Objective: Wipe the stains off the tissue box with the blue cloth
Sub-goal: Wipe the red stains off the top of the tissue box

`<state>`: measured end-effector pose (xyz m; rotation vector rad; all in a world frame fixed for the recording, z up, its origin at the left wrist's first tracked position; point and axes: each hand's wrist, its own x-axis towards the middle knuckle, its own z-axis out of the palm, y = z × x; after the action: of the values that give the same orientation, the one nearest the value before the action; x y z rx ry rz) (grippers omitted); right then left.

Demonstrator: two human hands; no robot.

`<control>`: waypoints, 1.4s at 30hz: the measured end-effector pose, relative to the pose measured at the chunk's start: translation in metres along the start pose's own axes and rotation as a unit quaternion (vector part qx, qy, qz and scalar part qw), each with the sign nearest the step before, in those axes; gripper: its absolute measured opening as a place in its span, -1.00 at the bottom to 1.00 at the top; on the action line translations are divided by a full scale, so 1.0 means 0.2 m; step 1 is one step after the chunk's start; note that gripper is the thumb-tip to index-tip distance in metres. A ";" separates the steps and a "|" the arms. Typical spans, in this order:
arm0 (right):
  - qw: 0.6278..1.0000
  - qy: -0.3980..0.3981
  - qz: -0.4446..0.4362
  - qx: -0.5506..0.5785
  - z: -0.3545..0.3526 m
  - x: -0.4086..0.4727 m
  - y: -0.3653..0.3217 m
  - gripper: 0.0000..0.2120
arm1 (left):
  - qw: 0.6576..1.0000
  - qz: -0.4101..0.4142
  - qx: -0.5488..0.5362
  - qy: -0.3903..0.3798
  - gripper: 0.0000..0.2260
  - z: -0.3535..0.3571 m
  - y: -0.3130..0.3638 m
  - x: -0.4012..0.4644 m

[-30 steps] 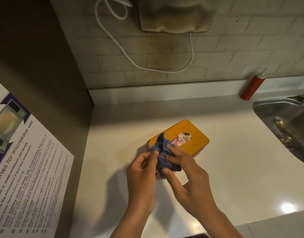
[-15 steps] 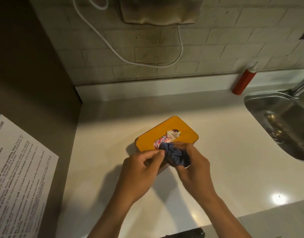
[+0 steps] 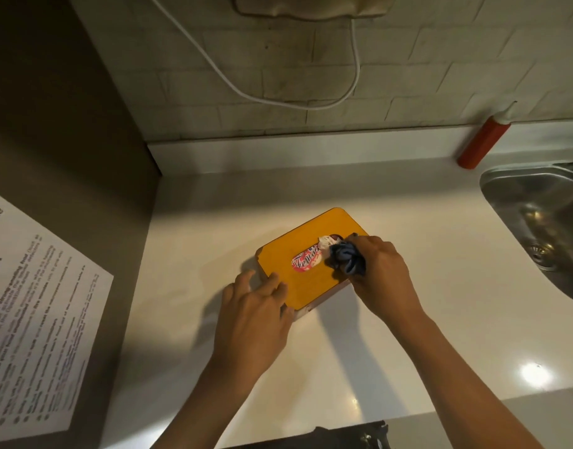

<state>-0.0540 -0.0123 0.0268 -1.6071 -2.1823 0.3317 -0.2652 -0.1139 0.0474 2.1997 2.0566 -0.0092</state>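
**Now wiping: blue cloth on the orange lid**

Leftmost, a printed notice sheet with lines of small text hangs on the dark side panel. Next comes the pale table, running from that corner towards the sink.

On it, the left hand rests at the near left corner of the tissue box. Its fingers lie fairly straight and spread, their tips over the lid's edge, steadying the box rather than curling round it.

The tissue box sits at an angle near the middle of the table, its orange lid facing up. A patterned pink and white tissue pokes out of the oval slot in the lid.

Just right of that slot, the blue cloth is bunched up and pressed onto the lid. The right hand has its grip curled round the cloth, holding the wad against the box's right side.

Above, a white cable loops across the tiled wall. Farther right, a red squeeze bottle leans at the back ledge, and a steel sink fills the right edge.
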 end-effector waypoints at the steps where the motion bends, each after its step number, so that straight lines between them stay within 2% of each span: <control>1: 1.000 -0.004 -0.007 -0.009 0.01 -0.01 -0.03 -0.62 | 1.000 -0.001 0.002 0.004 -0.62 0.01 0.00 0.00; 3: 0.999 -0.016 -0.033 -0.010 0.03 -0.04 -0.15 -0.62 | 1.000 0.002 0.014 -0.004 -0.60 0.00 0.01 -0.01; 8: 0.994 -0.054 -0.090 0.014 0.11 -0.16 -0.36 -0.58 | 1.000 -0.011 -0.014 -0.012 -0.71 -0.01 -0.01 -0.01; 11: 0.997 -0.036 -0.066 0.004 0.05 -0.10 -0.25 -0.58 | 1.000 0.003 -0.008 0.010 -0.68 0.02 -0.06 -0.03; 14: 0.997 0.000 -0.017 -0.072 -0.04 0.05 -0.08 -0.68 | 1.000 -0.018 -0.021 0.014 -0.67 0.01 -0.06 -0.03; 19: 0.993 -0.010 0.038 -0.109 -0.06 0.33 0.04 -0.79 | 0.999 -0.016 -0.021 0.028 -0.58 0.03 -0.05 -0.02; 27: 0.995 -0.039 0.006 -0.094 0.02 0.54 -0.14 -0.70 | 0.998 -0.034 -0.048 0.004 -0.56 0.03 -0.05 -0.02; 29: 0.996 -0.042 0.010 -0.084 -0.05 0.58 -0.15 -0.70 | 0.998 -0.033 -0.048 -0.009 -0.55 0.02 -0.05 -0.02; 34: 0.989 -0.009 0.011 -0.146 -0.26 0.71 -0.21 -0.65 | 0.998 -0.033 -0.059 0.007 -0.56 0.01 -0.05 -0.02; 36: 0.988 -0.038 -0.010 -0.148 -0.20 0.69 -0.29 -0.63 | 0.997 -0.039 -0.061 0.009 -0.56 0.02 -0.05 -0.03; 39: 0.981 -0.123 -0.043 -0.146 -0.03 0.58 -0.40 -0.67 | 0.996 -0.036 -0.077 0.024 -0.56 0.04 -0.04 -0.04; 42: 0.981 -0.119 -0.074 -0.132 0.11 0.41 -0.55 -0.71 | 0.997 -0.017 -0.047 0.059 -0.58 0.08 -0.06 -0.03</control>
<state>-0.1774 0.0331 0.0691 -1.5946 -2.6058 0.2064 -0.2760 -0.1207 0.0313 2.1582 2.1067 0.2166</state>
